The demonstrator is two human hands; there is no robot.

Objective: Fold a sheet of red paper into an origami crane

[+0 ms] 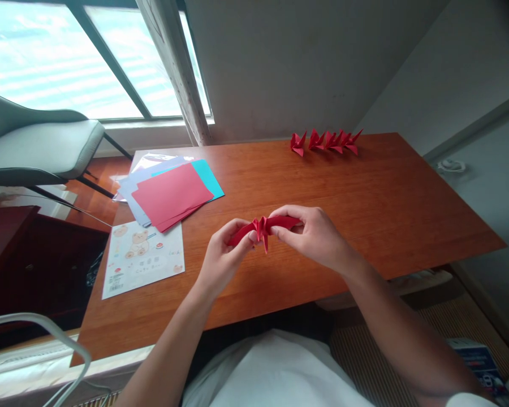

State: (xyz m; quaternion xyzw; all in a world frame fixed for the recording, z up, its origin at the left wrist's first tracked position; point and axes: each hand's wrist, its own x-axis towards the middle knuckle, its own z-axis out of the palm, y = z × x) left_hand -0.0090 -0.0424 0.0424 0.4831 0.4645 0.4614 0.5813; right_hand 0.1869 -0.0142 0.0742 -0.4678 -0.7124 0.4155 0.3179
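A red origami crane (pixel 261 228) is held up over the front middle of the table, its two wings spread out sideways. My left hand (pixel 227 249) is closed on the left wing, thumb and fingers pinching near the body. On the other side my right hand (pixel 311 230) pinches the right wing the same way. A narrow folded point hangs down between the hands. Parts of both wings are hidden behind my fingers. At the far edge of the table stand several finished red paper cranes (pixel 333 142) in a row.
Sheets of red paper (pixel 173 192) lie on blue paper (pixel 210 178) and pale sheets at the table's left. A white sheet with a bear drawing (pixel 142 260) lies nearer me. The wooden table (pixel 407 198) reaches right. A grey chair (pixel 42 147) stands by the window.
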